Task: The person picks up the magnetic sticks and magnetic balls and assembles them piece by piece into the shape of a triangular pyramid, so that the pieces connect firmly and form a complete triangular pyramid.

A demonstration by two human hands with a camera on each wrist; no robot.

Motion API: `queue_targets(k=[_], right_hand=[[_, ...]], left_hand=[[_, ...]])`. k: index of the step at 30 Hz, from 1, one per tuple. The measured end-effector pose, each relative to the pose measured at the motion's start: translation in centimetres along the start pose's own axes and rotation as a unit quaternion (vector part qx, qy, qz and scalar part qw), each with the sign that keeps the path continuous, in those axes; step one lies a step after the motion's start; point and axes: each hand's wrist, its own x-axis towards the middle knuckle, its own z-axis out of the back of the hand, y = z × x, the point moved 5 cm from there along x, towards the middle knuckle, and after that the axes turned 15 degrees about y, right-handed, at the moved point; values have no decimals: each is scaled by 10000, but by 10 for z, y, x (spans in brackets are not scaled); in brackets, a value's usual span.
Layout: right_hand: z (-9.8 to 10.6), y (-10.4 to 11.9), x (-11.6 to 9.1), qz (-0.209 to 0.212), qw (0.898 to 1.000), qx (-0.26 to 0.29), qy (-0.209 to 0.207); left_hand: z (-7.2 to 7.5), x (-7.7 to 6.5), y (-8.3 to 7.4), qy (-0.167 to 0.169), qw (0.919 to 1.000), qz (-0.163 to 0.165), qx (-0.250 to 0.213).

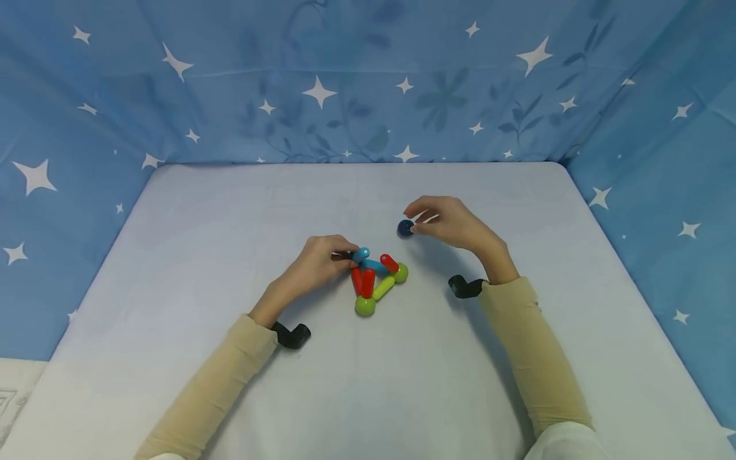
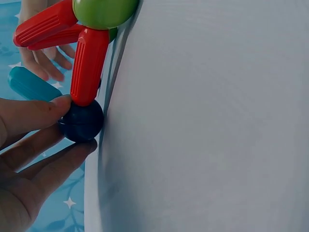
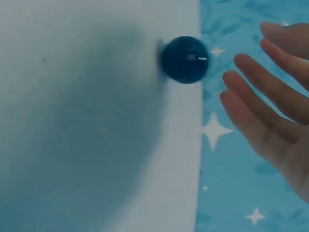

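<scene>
My left hand (image 1: 319, 262) pinches a dark blue ball (image 2: 82, 123) between thumb and fingers. That ball is one corner of a small frame of colored rods and balls on the white table. Joined in it are red rods (image 1: 368, 283), a blue rod (image 1: 376, 266), a lime rod (image 1: 383, 287) and two green balls (image 1: 365, 306). In the left wrist view a red rod (image 2: 90, 67) and a teal rod (image 2: 34, 84) meet the held ball. By my right hand (image 3: 275, 101), fingers loosely spread, lies a loose dark blue ball (image 3: 184, 60); the right wrist view shows a gap between them.
A white-covered table (image 1: 368, 396) spreads under both arms. Blue curtains (image 1: 368, 57) with white stars hang behind and at the sides. Black wrist devices (image 1: 293, 336) project from both forearms near the tabletop.
</scene>
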Motion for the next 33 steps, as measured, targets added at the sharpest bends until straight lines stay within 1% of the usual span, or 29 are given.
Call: queue_targets(k=[3,5,9,15,18,21,26,30,33], right_hand=[[-3,-5,13,-349,9991,-120,225],[-7,-7,18,-560,9975,-237,358],[-13,-11,24,-791,9947,-494,443],[-20,-12,28,-729,9939,-658,493],[-22,-10,31,-701,9933,-759,509],[-25,-9,34,-706,9923,-830,594],[-24,-6,34,-760,9900,-974,680],[-20,-2,32,-653,9915,-961,584],[-17,4,28,-488,9938,-834,546]], left_hand=[[1,1,-1,58,10000,-46,42],[-1,1,-1,83,9999,-72,68],[-4,1,-2,120,9995,-129,246],[-3,3,-5,134,9986,-114,508],[0,3,-5,139,9986,-126,494],[1,1,-4,172,9990,-62,417],[2,1,-4,208,9993,-8,294],[4,2,-3,191,9993,-43,330],[4,2,-2,237,9989,-20,407]])
